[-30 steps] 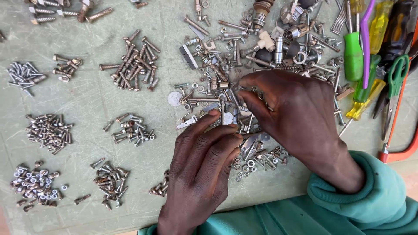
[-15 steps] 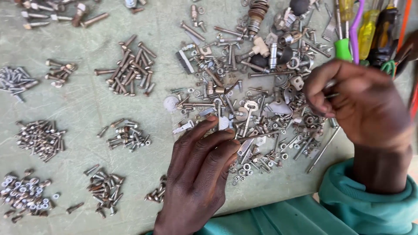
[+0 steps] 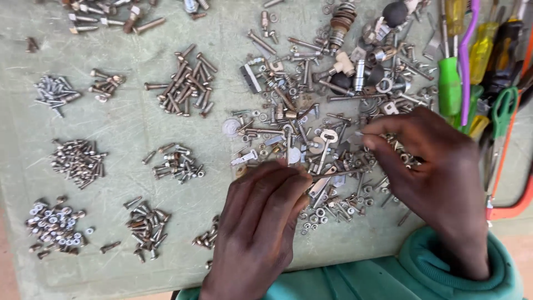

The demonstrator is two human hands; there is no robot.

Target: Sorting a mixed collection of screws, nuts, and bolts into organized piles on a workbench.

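Fingers (image 3: 383, 133) pinch a small screw (image 3: 360, 133).

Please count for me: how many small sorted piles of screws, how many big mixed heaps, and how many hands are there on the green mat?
Small sorted piles: 9
Big mixed heap: 1
Hands: 2, left hand and right hand
Total: 12

Left hand (image 3: 258, 222) lying palm-down, fingers (image 3: 277, 183) extending forward together, tips pressing low. Right hand (image 3: 438, 172) arching in from the right, thumb and forefinger pinching closed at the tip; teal sleeve (image 3: 466, 266) covering the wrist.
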